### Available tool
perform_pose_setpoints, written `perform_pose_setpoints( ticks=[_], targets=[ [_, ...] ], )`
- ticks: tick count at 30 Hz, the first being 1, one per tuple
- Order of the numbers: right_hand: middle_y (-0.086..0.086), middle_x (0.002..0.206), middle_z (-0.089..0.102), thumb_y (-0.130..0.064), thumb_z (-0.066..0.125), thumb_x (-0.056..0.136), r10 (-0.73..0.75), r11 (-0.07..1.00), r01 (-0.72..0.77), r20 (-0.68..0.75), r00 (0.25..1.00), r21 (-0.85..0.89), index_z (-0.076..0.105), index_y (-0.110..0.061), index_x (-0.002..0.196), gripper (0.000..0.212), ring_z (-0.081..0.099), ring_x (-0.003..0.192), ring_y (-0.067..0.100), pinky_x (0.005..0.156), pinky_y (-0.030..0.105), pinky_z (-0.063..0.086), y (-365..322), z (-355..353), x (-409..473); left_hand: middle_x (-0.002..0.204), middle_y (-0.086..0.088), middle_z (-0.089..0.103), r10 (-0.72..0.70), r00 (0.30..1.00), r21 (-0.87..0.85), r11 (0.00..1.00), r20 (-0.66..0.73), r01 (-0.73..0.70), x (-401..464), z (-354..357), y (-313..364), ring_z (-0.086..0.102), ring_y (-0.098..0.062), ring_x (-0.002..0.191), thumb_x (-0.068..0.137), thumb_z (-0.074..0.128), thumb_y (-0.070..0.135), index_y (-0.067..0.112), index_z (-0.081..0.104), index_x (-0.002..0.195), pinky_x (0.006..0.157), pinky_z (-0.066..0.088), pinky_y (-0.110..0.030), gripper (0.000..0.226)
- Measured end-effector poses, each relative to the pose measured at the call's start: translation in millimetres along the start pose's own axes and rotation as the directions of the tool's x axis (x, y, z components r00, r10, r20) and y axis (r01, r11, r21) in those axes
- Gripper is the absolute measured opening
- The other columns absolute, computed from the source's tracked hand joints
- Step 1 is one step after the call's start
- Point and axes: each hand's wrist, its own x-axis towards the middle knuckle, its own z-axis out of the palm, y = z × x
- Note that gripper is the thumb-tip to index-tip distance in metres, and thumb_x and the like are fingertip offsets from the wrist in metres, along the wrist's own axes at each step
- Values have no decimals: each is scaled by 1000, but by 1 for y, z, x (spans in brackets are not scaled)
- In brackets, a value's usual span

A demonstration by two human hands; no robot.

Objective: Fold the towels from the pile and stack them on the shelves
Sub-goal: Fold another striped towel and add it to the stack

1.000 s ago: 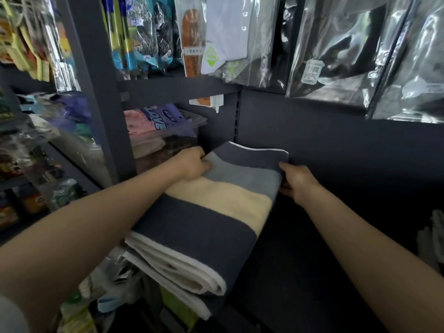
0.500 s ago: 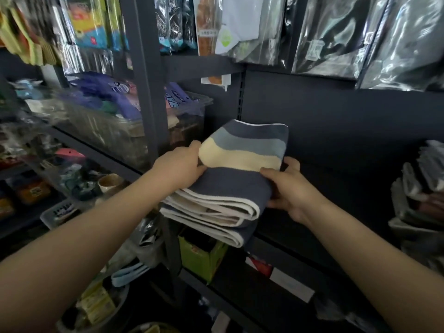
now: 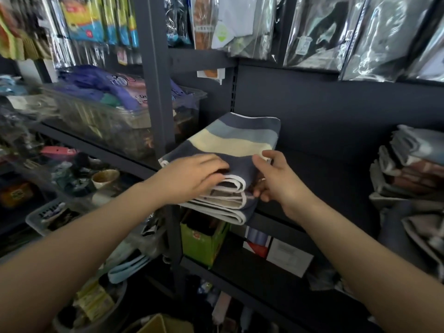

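A folded towel (image 3: 230, 140) striped in navy, grey-blue and cream, with white edging, lies in several layers on the dark shelf (image 3: 324, 179), its front folds hanging slightly over the shelf's edge. My left hand (image 3: 192, 176) rests flat on the towel's near left corner, fingers fairly straight. My right hand (image 3: 276, 181) is at the near right corner, fingers loosely spread, thumb and fingertips touching the towel's side. A pile of other folded towels (image 3: 408, 169) in grey and brown sits at the right end of the same shelf.
A dark upright post (image 3: 156, 92) stands just left of the towel. Beyond it is a clear plastic bin (image 3: 108, 121) of purple packs. Bagged goods (image 3: 312, 32) hang above. A green box (image 3: 201, 241) sits on the shelf below.
Both hands have drawn back from the towel's far end to its near edge. The right hand's grip has loosened, and the towel now lies settled on the shelf.
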Motion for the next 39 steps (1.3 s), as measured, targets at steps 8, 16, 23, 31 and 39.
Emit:
perform_pose_setpoints(
  ticks=[8,16,23,31,39],
  targets=[
    [-3,80,63,-30,61,85,-557,670,522,106,823,-528,55,-14,89,18,56,70,8,62,29,47,31,0,-24,85,-14,64,-401,908,-363,870,-123,335,12,11,6,60,-33,84,94,41,39,6,57,102,63,37,-34,37],
    [5,82,61,-6,65,72,-788,164,647,296,539,-745,67,-12,84,13,57,74,26,57,34,51,54,20,-13,91,-13,67,-449,854,-382,862,-265,334,23,12,6,60,-27,86,96,46,27,9,58,110,70,41,-35,26],
    [4,84,65,0,52,76,-729,-164,723,576,370,-672,67,-12,87,22,59,71,23,62,31,49,72,1,-22,114,-3,64,-129,986,-403,912,-108,75,4,24,6,55,-9,103,86,49,42,14,63,116,89,43,-24,43],
    [10,141,40,-58,64,70,-706,-55,665,500,501,-745,36,-11,135,85,28,134,26,113,38,19,49,4,-16,149,-14,28,-147,982,74,985,-119,157,-42,47,5,24,-24,136,83,38,59,8,19,143,112,11,-34,81],
    [10,116,60,-43,82,53,-659,-212,559,540,524,-801,45,-14,125,86,61,103,26,86,34,51,56,-7,-3,141,-27,36,-323,931,137,928,-171,347,-53,67,-5,34,-42,129,77,41,65,11,26,140,104,32,-51,83]
  ],
)
